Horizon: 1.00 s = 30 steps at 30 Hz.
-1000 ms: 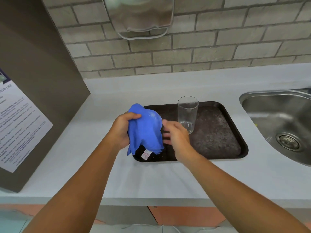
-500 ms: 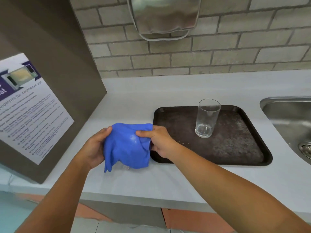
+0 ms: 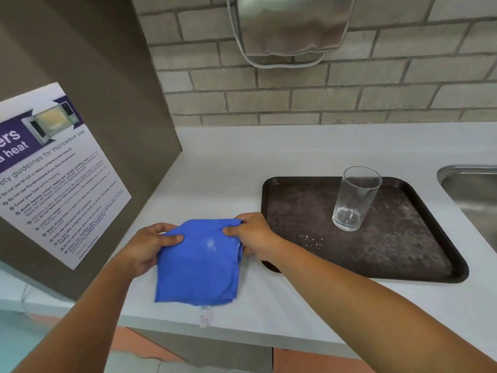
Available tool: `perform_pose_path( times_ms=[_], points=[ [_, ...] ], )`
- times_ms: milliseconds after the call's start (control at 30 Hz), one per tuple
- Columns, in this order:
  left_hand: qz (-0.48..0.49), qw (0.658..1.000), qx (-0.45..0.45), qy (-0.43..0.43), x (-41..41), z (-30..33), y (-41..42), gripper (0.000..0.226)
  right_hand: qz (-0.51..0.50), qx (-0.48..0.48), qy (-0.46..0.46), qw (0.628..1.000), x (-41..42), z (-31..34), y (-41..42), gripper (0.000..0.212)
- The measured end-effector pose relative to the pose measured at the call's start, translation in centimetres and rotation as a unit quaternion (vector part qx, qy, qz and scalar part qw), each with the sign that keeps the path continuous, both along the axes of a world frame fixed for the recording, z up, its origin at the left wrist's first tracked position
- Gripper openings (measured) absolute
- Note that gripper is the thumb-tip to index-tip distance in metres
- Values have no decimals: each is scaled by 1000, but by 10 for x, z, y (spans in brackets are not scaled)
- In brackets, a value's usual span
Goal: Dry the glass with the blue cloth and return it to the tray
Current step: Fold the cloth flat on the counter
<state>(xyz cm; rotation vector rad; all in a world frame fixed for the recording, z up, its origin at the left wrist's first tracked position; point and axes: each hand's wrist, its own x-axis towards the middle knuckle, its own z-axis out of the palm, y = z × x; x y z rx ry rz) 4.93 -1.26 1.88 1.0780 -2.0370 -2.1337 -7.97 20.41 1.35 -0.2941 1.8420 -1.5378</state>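
Now both hands, left [image 3: 146, 246] and right [image 3: 251, 235], pinch the cloth [image 3: 199, 262] flat left of the tray [image 3: 271, 184], probably to fold it; the glass [image 3: 355, 197] stands there.

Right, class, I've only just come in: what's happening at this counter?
A person holds a folded blue cloth by its far corners, left hand on one and right hand on the other, with the cloth lying on the grey counter beside the tray. The empty glass stands upright on the dark tray, untouched by either hand. A steel sink lies past the tray.
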Motion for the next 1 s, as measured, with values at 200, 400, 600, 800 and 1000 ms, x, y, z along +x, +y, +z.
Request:
perform_pose_path(
  times_ms=[200,400,600,800,1000],
  points=[
    [81,987,-137,11,-51,-18,4,21,-12,135,195,971,-35,-6,-22,24],
    [82,961,-263,-12,-73,-40,-1,12,23,274,322,906,-52,-11,-27,19],
    [10,899,-436,-45,-75,-54,1,15,46,327,413,849,-51,-31,-26,31],
    [-97,765,-637,-17,-69,-61,7,45,202,335,576,718,-54,-39,-18,59],
    [-234,752,-603,-129,-65,-70,10,59,316,352,550,688,-51,-40,-13,55]
  ],
)
